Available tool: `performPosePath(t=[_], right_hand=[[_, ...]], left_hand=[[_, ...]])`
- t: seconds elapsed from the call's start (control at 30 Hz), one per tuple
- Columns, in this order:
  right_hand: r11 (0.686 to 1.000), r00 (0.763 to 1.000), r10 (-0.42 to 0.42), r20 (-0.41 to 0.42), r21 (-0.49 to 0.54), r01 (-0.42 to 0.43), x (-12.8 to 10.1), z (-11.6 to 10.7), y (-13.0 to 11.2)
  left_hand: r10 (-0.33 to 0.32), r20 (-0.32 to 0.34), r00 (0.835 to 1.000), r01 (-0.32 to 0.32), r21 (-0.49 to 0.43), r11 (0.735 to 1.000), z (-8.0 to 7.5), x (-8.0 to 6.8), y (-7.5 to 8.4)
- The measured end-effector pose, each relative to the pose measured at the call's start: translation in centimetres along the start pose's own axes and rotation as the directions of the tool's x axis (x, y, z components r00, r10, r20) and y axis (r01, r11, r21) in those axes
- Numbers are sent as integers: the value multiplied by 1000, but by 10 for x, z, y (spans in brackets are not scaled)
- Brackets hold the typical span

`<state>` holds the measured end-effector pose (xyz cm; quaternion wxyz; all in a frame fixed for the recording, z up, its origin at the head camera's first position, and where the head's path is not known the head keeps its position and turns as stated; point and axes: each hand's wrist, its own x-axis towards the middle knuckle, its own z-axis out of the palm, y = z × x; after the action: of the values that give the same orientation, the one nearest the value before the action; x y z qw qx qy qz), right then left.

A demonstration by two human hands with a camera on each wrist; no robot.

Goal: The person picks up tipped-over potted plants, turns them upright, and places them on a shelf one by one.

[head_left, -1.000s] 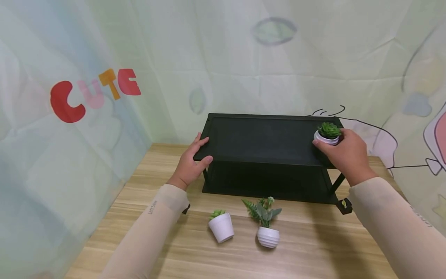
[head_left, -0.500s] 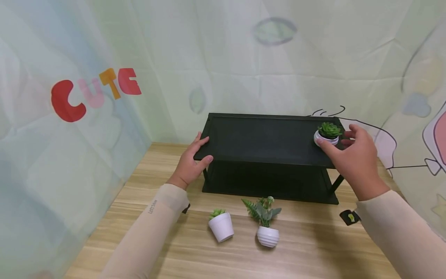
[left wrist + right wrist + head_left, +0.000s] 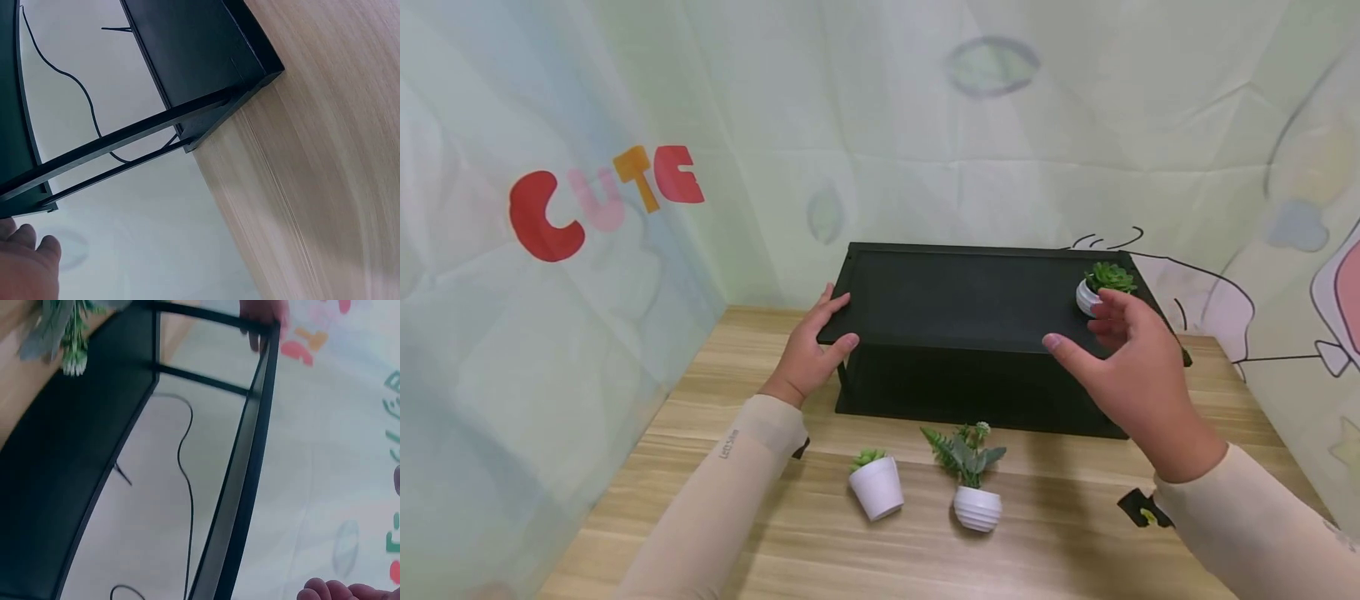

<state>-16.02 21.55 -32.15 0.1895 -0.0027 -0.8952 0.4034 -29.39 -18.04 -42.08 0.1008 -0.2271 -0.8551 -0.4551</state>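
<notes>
A black two-tier shelf stands on the wooden table. My left hand rests on its left end, thumb and a finger lying on the top board's edge. Near the top board's right end sits a dark green succulent in a white ribbed pot. My right hand is in front of that pot and partly covers it, thumb spread from the fingers, holding nothing. In the right wrist view, fingertips of the right hand show at the bottom edge.
In front of the shelf, a small succulent in a plain white pot leans to one side. Right of it is a leafy plant in a ribbed white pot. A black cable runs behind the shelf, and a printed curtain surrounds the table.
My right hand has let go of the dark green succulent's pot and drawn back toward me, its thumb moving away from the pot. The left hand has stayed in place.
</notes>
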Motion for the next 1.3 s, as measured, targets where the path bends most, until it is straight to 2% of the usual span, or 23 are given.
performPosePath(t=[0.17, 0.4, 0.63, 0.8, 1.0, 1.3], right_hand=[[1000, 997, -18, 69, -1, 18, -11, 6, -4], [1000, 984, 4, 178, 11, -6, -25, 17, -5], [998, 960, 39, 277, -53, -25, -39, 31, 1], [996, 931, 86, 355, -65, -68, -47, 42, 9], [987, 873, 159, 461, -81, -137, -53, 54, 18], [978, 799, 209, 564, -121, -171, -68, 75, 37]], left_hand=[[-1, 4, 1000, 1, -3, 1000, 1, 0, 1], [0, -2, 1000, 0, 0, 1000, 0, 0, 2], [-3, -6, 1000, 3, -6, 1000, 1, 0, 2], [4, -10, 1000, -4, -7, 1000, 1, 0, 2], [-2, -7, 1000, 2, -4, 1000, 1, 0, 1], [11, -11, 1000, -11, -5, 1000, 2, 0, 0]])
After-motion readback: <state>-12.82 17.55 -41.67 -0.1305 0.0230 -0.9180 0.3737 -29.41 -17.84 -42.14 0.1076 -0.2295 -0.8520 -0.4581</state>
